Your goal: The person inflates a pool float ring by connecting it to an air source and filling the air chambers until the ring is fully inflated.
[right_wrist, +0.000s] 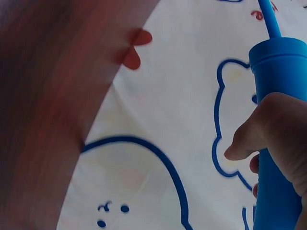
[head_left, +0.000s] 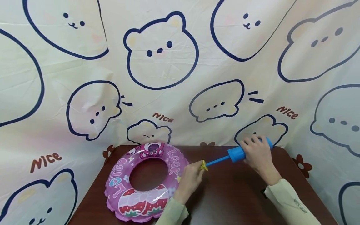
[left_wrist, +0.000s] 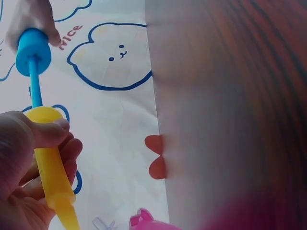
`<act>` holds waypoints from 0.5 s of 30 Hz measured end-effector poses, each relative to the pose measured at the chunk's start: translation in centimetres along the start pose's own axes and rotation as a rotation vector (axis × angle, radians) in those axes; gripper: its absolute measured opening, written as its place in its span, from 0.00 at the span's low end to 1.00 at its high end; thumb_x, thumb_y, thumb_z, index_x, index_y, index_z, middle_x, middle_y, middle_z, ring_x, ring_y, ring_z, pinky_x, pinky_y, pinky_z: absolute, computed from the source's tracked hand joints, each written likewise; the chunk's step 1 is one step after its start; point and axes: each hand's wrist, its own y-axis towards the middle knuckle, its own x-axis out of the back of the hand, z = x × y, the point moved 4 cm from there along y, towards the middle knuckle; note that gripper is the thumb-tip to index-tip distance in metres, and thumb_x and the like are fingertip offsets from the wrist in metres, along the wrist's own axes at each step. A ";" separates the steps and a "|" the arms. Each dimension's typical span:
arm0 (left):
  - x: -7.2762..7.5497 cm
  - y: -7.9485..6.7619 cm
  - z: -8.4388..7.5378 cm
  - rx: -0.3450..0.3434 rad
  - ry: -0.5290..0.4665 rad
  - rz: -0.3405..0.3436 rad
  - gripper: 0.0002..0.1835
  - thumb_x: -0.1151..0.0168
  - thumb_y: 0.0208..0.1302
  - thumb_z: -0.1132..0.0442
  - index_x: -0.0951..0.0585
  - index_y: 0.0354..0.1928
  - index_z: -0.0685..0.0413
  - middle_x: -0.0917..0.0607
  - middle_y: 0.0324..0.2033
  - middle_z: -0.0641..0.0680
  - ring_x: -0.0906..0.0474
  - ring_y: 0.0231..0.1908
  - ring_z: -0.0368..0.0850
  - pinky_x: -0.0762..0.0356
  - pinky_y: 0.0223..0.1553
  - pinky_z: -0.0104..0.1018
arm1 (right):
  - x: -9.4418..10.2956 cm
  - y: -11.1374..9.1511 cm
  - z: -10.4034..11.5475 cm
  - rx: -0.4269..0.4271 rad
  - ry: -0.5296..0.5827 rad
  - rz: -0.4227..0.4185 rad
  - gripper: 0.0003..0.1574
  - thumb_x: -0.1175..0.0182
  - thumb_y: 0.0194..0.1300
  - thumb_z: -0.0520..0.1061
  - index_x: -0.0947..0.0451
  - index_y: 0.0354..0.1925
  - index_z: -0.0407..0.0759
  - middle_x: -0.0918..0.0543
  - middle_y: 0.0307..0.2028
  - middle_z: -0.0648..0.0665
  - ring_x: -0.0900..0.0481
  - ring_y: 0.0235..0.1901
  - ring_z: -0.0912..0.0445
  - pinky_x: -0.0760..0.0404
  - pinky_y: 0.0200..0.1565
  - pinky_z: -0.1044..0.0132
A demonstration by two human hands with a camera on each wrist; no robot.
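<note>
A blue hand pump (head_left: 236, 154) is held between both hands above the table. My right hand (head_left: 257, 153) grips its blue barrel (right_wrist: 278, 67), with the thumb lying across it. From the barrel a thin blue rod (head_left: 217, 160) runs out to a yellow end piece (left_wrist: 52, 167). My left hand (head_left: 191, 179) holds that yellow piece, thumb over its flange and fingers behind; its tapered tip points down out of the left wrist view. Beside the left hand lies a pink inflated swim ring (head_left: 119, 170) with strawberries and lettering. A small clear tube (left_wrist: 103, 224) shows near its pink edge.
The dark brown wooden table (head_left: 225, 193) carries the ring on its left side. Behind and around it hangs a pale cloth (head_left: 174, 100) printed with bear outlines, meeting the table's back edge. The pump's far end overlaps this cloth in the head view.
</note>
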 end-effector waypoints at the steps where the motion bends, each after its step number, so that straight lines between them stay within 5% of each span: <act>1: 0.0 0.0 0.0 0.005 -0.006 0.002 0.07 0.26 0.69 0.66 0.14 0.46 0.56 0.07 0.39 0.54 0.09 0.38 0.44 0.10 0.44 0.32 | -0.1 0.1 0.4 0.003 -0.002 0.001 0.42 0.08 0.30 0.51 0.15 0.45 0.42 0.10 0.44 0.38 0.16 0.47 0.37 0.21 0.57 0.33; 15: 0.1 0.0 0.1 0.034 -0.050 0.005 0.08 0.27 0.70 0.66 0.13 0.48 0.57 0.07 0.39 0.54 0.10 0.36 0.41 0.11 0.43 0.29 | -1.8 1.2 6.2 0.049 0.015 -0.016 0.43 0.07 0.30 0.56 0.14 0.45 0.46 0.09 0.45 0.43 0.15 0.47 0.41 0.18 0.53 0.38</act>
